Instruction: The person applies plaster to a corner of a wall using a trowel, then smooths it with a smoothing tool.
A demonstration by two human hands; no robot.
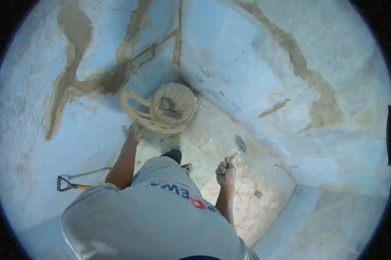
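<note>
The pale chair point(182, 104), upper centre of the frame, is probably light, stiff plastic, best held by its looped left side; dust may make it slippery. The left hand point(135, 132) lies beside it, its grip indeterminable; the right hand point(226, 173) appears clenched.

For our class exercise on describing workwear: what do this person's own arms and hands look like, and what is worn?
The left hand and right hand are bare, with no gloves visible, and look dusty. The forearms are uncovered too, below a pale grey shirt with blue and red printing.
</note>
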